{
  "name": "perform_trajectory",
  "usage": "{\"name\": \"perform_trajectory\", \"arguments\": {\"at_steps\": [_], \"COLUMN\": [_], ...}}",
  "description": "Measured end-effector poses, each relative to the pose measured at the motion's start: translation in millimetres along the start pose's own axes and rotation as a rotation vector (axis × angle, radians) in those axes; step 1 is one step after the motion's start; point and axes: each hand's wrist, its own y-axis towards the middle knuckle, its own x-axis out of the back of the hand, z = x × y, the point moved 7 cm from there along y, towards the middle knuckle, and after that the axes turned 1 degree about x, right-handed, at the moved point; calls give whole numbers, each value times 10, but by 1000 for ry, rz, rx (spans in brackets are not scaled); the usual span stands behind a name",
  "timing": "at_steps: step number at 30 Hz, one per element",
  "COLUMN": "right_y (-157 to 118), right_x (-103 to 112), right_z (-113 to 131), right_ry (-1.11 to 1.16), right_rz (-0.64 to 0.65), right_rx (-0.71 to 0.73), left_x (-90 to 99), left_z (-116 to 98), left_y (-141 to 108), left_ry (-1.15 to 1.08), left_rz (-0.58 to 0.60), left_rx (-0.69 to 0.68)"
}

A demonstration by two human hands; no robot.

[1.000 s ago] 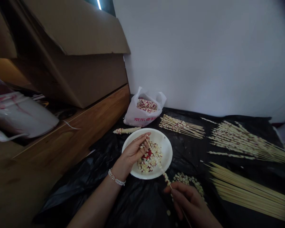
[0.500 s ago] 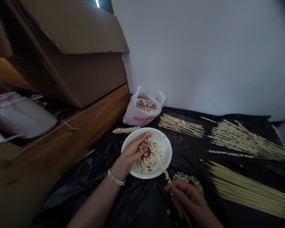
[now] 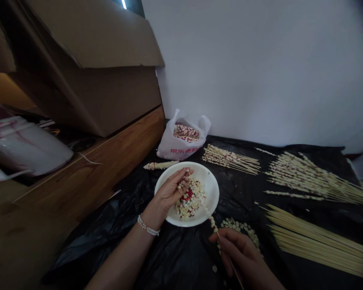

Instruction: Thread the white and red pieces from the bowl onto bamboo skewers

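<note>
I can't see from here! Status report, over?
Left hand pinching kernels over white bowl. Right hand gripping half-threaded skewer. Nothing blocking either.

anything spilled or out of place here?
Yes: loose kernels lie on the black sheet beside the right hand, outside the bowl. One skewer lies alone left of the bowl, apart from the bundles.
</note>
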Motion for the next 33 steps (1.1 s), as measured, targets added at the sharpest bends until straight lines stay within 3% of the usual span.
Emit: {"name": "perform_trajectory", "arguments": {"at_steps": [33], "right_y": [-14], "right_x": [-9], "right_z": [18], "right_ry": [-20], "right_rz": [-11], "right_rx": [16], "left_x": [47], "left_z": [24], "left_y": [50], "left_ry": [-13], "left_rz": [2], "left_rx": [3]}}
